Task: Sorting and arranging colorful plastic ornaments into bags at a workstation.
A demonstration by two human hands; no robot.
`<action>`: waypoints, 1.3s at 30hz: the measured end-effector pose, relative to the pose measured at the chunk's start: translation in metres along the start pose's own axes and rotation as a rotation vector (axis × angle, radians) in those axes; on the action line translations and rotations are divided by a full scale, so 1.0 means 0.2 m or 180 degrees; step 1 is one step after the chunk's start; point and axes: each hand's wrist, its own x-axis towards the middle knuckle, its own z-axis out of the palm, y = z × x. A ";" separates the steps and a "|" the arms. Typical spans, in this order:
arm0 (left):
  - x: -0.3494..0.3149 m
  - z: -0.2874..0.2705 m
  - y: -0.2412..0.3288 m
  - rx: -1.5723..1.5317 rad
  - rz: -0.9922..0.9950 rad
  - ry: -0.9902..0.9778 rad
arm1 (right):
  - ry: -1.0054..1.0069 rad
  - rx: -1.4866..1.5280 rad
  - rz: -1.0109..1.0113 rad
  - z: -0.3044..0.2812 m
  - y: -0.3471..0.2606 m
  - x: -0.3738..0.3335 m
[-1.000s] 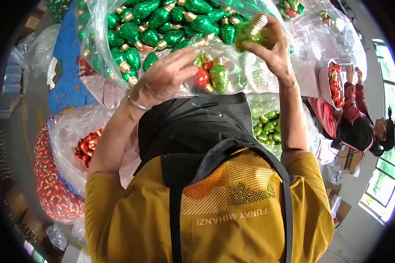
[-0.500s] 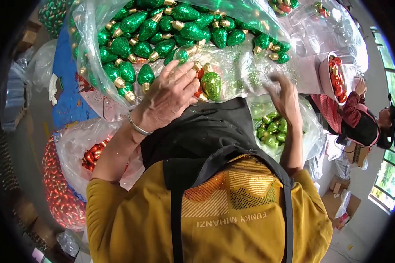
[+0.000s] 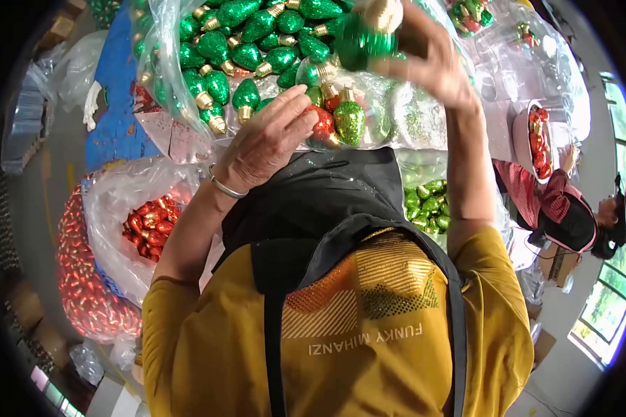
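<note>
Glitter stock: big clear bag of green bulb ornaments (image 3: 243,35) far left.
Left hand (image 3: 268,142): fingers curled on small clear pack (image 3: 341,115), some red and green bulbs inside.
Right hand (image 3: 431,59): grasping one green bulb (image 3: 360,42), raised above pack.
Progress: pack partly filled, judging by space left.

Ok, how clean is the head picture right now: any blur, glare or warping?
Head view: the green ornament in the right hand is motion-smeared; the clear bags throw white glare; the window is blown out; edges bend toward the dark rim.
</note>
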 end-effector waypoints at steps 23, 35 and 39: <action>0.08 0.02 -0.04 0.0002 0.0317 0.0139 | -0.0875 -0.2794 -0.0023 0.35 0.29 -0.08; -0.96 -0.31 -0.23 0.0212 -0.2855 0.1846 | 0.2373 -0.0522 0.2239 -0.19 0.28 -0.86; -1.88 -0.14 -0.44 -0.0684 -0.4458 0.2441 | 0.1813 -0.0940 0.2360 -0.13 0.54 -0.83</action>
